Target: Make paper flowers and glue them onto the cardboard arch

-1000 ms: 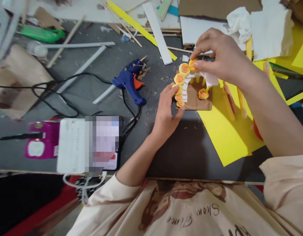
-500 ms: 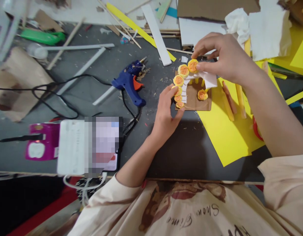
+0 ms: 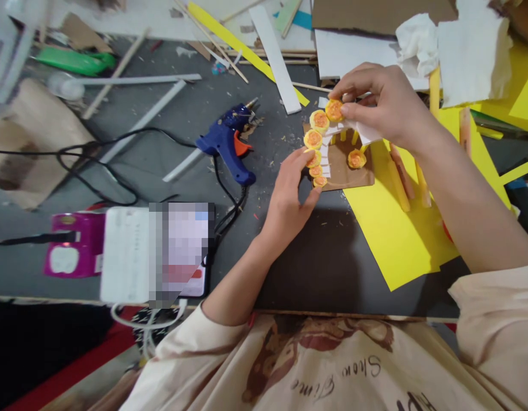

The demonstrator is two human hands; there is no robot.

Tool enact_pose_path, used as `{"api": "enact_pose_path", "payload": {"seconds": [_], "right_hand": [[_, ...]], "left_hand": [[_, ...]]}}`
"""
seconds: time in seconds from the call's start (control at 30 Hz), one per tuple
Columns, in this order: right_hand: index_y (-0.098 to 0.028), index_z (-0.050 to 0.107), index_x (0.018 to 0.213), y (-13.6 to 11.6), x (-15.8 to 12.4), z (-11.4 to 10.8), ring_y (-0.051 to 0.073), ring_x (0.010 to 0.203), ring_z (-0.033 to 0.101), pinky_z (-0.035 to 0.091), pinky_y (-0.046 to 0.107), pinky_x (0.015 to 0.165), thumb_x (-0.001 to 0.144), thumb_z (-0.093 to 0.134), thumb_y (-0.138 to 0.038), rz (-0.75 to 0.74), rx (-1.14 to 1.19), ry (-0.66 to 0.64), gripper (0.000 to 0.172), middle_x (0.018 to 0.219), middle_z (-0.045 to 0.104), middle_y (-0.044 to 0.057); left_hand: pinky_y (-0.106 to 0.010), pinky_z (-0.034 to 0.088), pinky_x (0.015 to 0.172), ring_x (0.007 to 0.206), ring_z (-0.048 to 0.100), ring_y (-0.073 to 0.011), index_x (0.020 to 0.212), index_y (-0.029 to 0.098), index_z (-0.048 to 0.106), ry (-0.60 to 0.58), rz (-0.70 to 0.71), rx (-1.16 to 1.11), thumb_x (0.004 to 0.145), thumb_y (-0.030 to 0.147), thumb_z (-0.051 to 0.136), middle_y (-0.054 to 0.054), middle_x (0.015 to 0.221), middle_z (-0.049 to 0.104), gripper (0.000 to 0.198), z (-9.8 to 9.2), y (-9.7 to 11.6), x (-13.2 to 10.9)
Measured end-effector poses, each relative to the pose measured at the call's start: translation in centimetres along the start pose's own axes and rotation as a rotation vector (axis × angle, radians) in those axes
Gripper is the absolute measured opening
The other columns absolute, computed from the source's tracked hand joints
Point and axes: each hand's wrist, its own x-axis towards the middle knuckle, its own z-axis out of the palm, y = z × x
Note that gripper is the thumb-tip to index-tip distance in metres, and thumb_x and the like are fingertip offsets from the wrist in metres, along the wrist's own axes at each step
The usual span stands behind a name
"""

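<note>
A small brown cardboard piece (image 3: pixel 343 174) carries a curved white paper arch (image 3: pixel 326 162) edged with several yellow-and-orange paper flowers (image 3: pixel 313 139). My left hand (image 3: pixel 289 191) grips its left side, fingers on the flowers there and thumb by the lowest one. At the top of the arch, my right hand (image 3: pixel 383 103) pinches another paper flower (image 3: pixel 334 110) between thumb and fingers; whether that flower is fixed to the arch I cannot tell. A separate flower (image 3: pixel 357 159) sits on the right part of the cardboard.
A blue glue gun (image 3: pixel 227 140) lies to the left, its black cord trailing. Yellow paper (image 3: pixel 392 240) extends under the right side, with pencil-like sticks on it. A phone (image 3: pixel 186 245), a white box (image 3: pixel 125 254) and a magenta device (image 3: pixel 64 244) are at lower left.
The cardboard piece has turned slightly, its right end rising. My right hand has shifted a little with the top flower still pinched. My left hand keeps its grip.
</note>
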Motion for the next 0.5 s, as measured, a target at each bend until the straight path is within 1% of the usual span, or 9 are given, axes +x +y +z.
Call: {"api": "enact_pose_path", "payload": {"seconds": [0.07, 0.17, 0.2, 0.27, 0.33, 0.43, 0.5], "right_hand": [[-0.025, 0.074, 0.099, 0.1, -0.3, 0.4, 0.016, 0.089, 0.067, 0.055, 0.031, 0.085, 0.079, 0.064, -0.012, 0.004, 0.029, 0.013, 0.026, 0.110, 0.070, 0.000], [-0.019, 0.067, 0.113, 0.4, -0.9, 0.7, 0.014, 0.095, 0.066, 0.055, 0.032, 0.088, 0.079, 0.057, -0.010, -0.068, 0.080, 0.062, 0.036, 0.115, 0.068, 0.002], [-0.017, 0.065, 0.115, 0.5, -1.1, 0.8, 0.014, 0.096, 0.066, 0.055, 0.032, 0.088, 0.080, 0.056, -0.011, -0.093, 0.085, 0.085, 0.037, 0.115, 0.067, 0.002], [-0.015, 0.064, 0.111, 0.5, -1.3, 0.7, 0.015, 0.093, 0.065, 0.055, 0.033, 0.085, 0.080, 0.058, -0.015, -0.119, 0.066, 0.115, 0.032, 0.112, 0.067, 0.002], [-0.015, 0.066, 0.104, 0.4, -1.3, 0.7, 0.014, 0.088, 0.066, 0.055, 0.033, 0.083, 0.079, 0.061, -0.018, -0.105, 0.033, 0.103, 0.025, 0.108, 0.066, 0.003], [-0.015, 0.068, 0.097, 0.0, -1.2, 0.7, 0.013, 0.086, 0.066, 0.054, 0.032, 0.083, 0.078, 0.065, -0.018, -0.055, 0.031, 0.075, 0.019, 0.103, 0.065, 0.002], [-0.017, 0.068, 0.096, -0.2, -1.1, 0.9, 0.013, 0.087, 0.066, 0.054, 0.031, 0.084, 0.079, 0.063, -0.018, -0.025, 0.076, 0.077, 0.018, 0.101, 0.068, 0.001]], "left_hand": [[-0.044, 0.042, 0.114, 0.136, 0.048, -0.0271, 0.141, 0.021, 0.038, -0.011, 0.004, -0.017, 0.097, 0.041, 0.053, -0.016, 0.141, 0.051, 0.051, 0.1, -0.1, -0.1], [-0.043, 0.042, 0.114, 0.137, 0.047, -0.0262, 0.145, 0.023, 0.033, -0.035, 0.012, -0.057, 0.097, 0.042, 0.051, -0.015, 0.143, 0.050, 0.055, 0.3, -0.2, -0.2], [-0.042, 0.042, 0.115, 0.137, 0.047, -0.0261, 0.147, 0.024, 0.030, -0.042, 0.010, -0.071, 0.097, 0.042, 0.051, -0.015, 0.144, 0.049, 0.057, 0.4, -0.2, -0.3], [-0.042, 0.040, 0.116, 0.139, 0.046, -0.0265, 0.150, 0.023, 0.024, -0.051, -0.005, -0.089, 0.097, 0.044, 0.052, -0.016, 0.148, 0.045, 0.064, 0.5, -0.2, -0.4], [-0.042, 0.040, 0.116, 0.140, 0.044, -0.0271, 0.152, 0.022, 0.021, -0.052, -0.028, -0.085, 0.096, 0.045, 0.052, -0.017, 0.151, 0.042, 0.068, 0.6, -0.2, -0.5], [-0.041, 0.041, 0.116, 0.140, 0.046, -0.0267, 0.151, 0.021, 0.021, -0.052, -0.044, -0.065, 0.097, 0.045, 0.052, -0.017, 0.150, 0.043, 0.067, 0.6, -0.3, -0.5], [-0.040, 0.042, 0.115, 0.139, 0.047, -0.0261, 0.151, 0.022, 0.022, -0.057, -0.046, -0.063, 0.097, 0.044, 0.052, -0.017, 0.150, 0.044, 0.066, 0.6, -0.3, -0.4]]}}
